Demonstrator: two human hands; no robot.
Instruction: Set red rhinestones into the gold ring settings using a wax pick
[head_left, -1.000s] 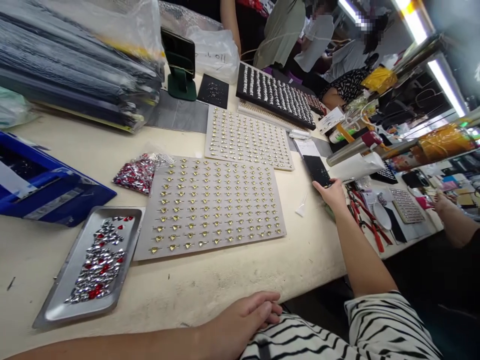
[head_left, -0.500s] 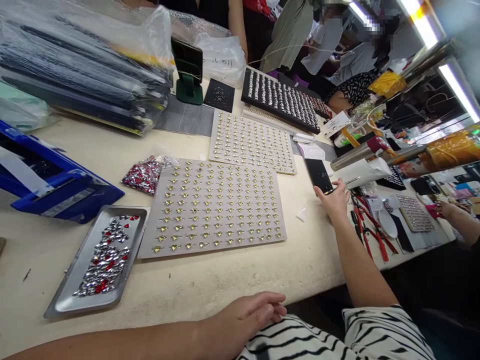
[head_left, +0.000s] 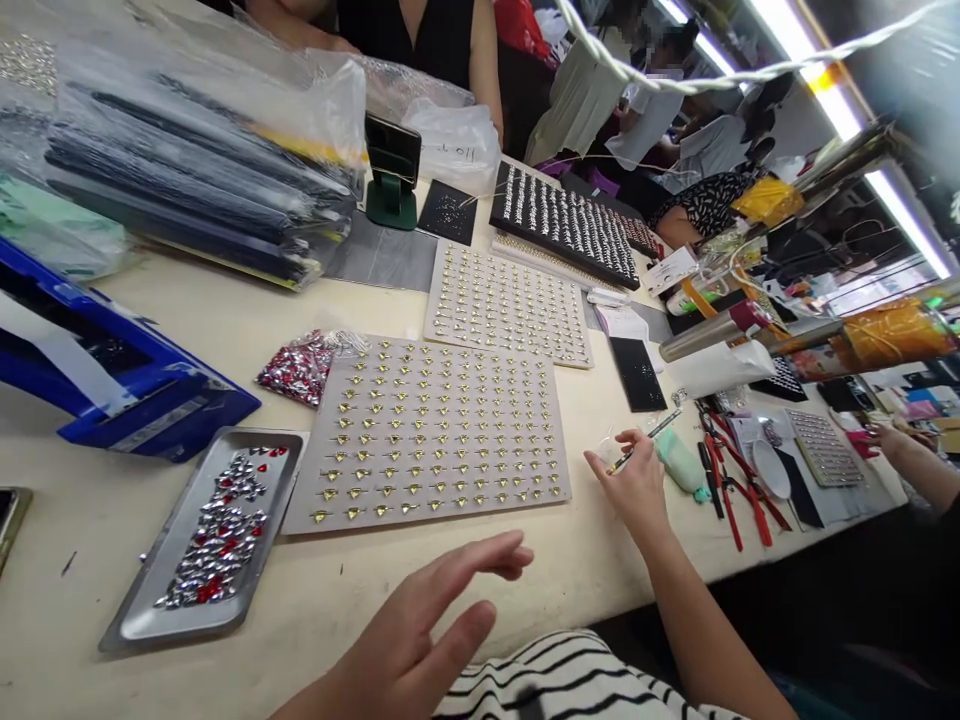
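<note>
Cream tabletop (head_left: 75,540); right hand (head_left: 636,482) pinching slim pen-like tool (head_left: 660,431); left hand (head_left: 420,640) open, empty, near gold-studded grey board (head_left: 427,440).

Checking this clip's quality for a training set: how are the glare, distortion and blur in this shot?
Head view: the strip lights glare at upper right; wide-angle distortion bends the edges of the table; the left hand looks slightly soft, possibly motion blur.
</note>
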